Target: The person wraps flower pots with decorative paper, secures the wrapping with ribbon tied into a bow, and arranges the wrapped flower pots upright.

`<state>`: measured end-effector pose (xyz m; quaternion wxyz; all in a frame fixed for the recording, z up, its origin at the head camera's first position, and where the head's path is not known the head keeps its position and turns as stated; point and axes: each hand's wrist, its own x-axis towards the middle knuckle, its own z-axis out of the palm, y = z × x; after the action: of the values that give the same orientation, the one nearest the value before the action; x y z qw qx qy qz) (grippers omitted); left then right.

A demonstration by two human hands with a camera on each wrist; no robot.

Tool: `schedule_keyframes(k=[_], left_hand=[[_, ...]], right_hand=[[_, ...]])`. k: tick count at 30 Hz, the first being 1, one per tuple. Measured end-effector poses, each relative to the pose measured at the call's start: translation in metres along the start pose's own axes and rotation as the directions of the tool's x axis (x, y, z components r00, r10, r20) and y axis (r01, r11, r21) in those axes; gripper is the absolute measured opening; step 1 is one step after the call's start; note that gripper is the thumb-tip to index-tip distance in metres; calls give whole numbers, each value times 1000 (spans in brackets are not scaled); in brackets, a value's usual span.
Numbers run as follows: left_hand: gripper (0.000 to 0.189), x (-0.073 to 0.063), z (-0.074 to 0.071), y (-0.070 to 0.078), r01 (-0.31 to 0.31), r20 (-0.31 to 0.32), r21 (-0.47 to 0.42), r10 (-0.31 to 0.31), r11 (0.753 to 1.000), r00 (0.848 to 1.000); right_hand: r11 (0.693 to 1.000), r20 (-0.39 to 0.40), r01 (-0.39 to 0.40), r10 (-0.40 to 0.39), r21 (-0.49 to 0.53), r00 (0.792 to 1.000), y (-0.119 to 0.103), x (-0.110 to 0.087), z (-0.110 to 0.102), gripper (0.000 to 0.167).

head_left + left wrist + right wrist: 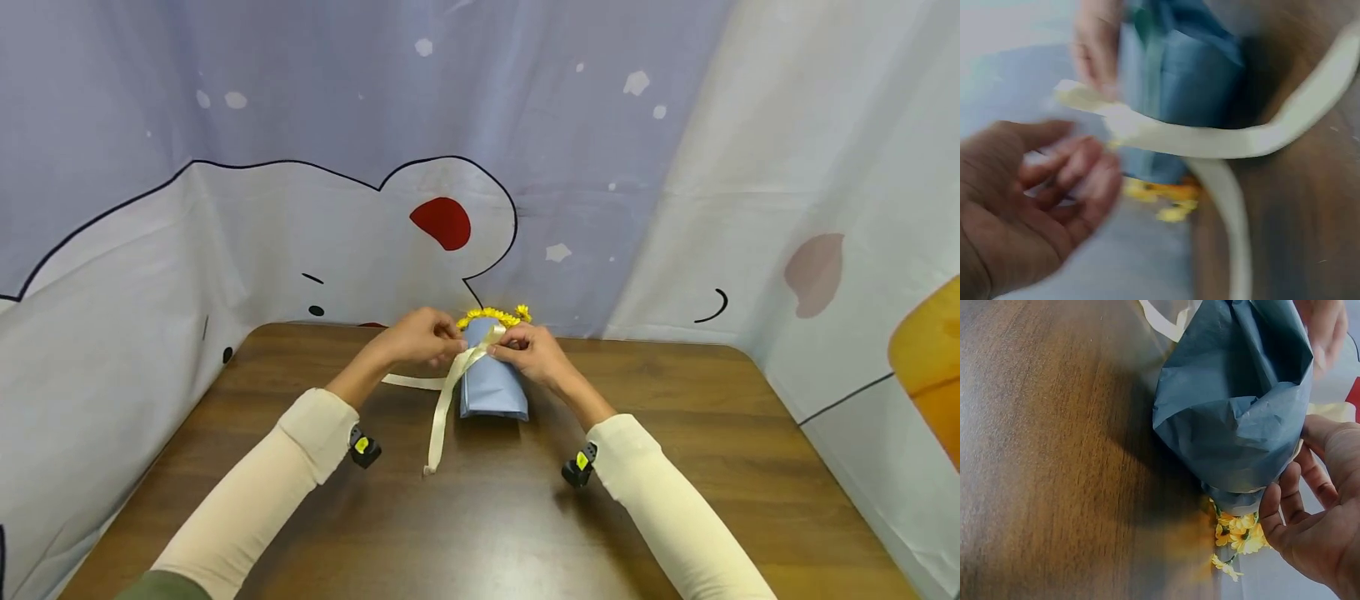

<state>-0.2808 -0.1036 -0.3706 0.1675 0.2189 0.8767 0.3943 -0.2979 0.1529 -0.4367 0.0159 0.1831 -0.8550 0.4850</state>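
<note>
A bouquet in blue wrapping paper lies on the table, its yellow flowers pointing toward the back edge. Across the wrap runs a cream ribbon, with one tail hanging toward me and another stretching left. My right hand pinches the ribbon at the wrap's right side; in the right wrist view its fingers touch the paper. My left hand hovers by the ribbon on the other side, fingers loosely bent and thumb apart, nothing visibly between them. The left wrist view is blurred.
The brown wooden table extends around the bouquet. Right behind its back edge hangs a printed curtain, which also runs along both sides. A small black camera sits on each wrist.
</note>
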Motion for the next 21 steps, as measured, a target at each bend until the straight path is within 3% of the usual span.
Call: schedule_keyframes(k=[2, 4, 7, 13, 21], left_hand=[[26, 15, 8, -11, -82, -83, 12, 83, 997, 993], [30, 26, 17, -19, -129, -96, 7, 129, 992, 987], [22, 35, 25, -26, -155, -129, -13, 152, 988, 980], [10, 38, 35, -31, -153, -243, -45, 138, 987, 960], [10, 35, 46, -28, -164, -315, -45, 142, 985, 938]], right_hand=[[1000, 10, -4, 4, -3, 1000, 2, -1, 2, 13], [1000, 17, -3, 3, -5, 1000, 3, -1, 3, 13], [1000, 18, 5, -5, -6, 1000, 2, -2, 4, 13], [1000, 16, 14, -14, -13, 1000, -4, -2, 3, 12], [1000, 29, -13, 14, -14, 999, -10, -6, -5, 12]])
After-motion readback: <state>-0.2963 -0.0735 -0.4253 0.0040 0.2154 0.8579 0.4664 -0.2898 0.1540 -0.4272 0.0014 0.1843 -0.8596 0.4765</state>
